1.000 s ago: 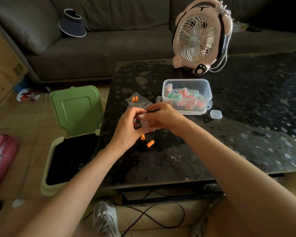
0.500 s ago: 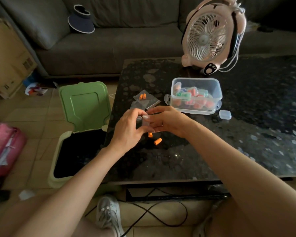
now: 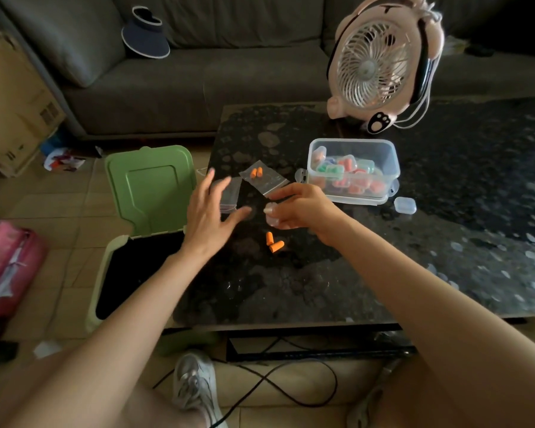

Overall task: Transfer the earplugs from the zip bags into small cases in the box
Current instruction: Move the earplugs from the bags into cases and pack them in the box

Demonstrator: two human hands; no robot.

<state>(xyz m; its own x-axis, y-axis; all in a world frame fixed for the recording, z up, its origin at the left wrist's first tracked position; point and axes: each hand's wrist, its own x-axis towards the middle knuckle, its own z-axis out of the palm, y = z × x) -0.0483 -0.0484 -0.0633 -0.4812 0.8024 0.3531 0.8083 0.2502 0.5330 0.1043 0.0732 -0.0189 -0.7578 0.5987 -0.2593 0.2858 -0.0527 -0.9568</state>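
My right hand (image 3: 300, 208) holds a small clear case (image 3: 271, 215) above the dark table. My left hand (image 3: 212, 211) hovers with fingers spread, holding nothing, beside an empty zip bag (image 3: 230, 196). Two orange earplugs (image 3: 274, 242) lie loose on the table just below my hands. Another zip bag (image 3: 264, 179) with two orange earplugs inside lies further back. The clear plastic box (image 3: 352, 171) holds several small cases with earplugs. One closed small case (image 3: 405, 205) sits to the right of the box.
A pink fan (image 3: 380, 63) stands at the back of the table (image 3: 445, 242). A green bin (image 3: 142, 217) with its lid up stands left of the table. A grey sofa, a cardboard carton and a pink bag lie around. Cables run under the table.
My hands were together on the small case. The left hand has let go and moved left with fingers spread; the right hand keeps the case.
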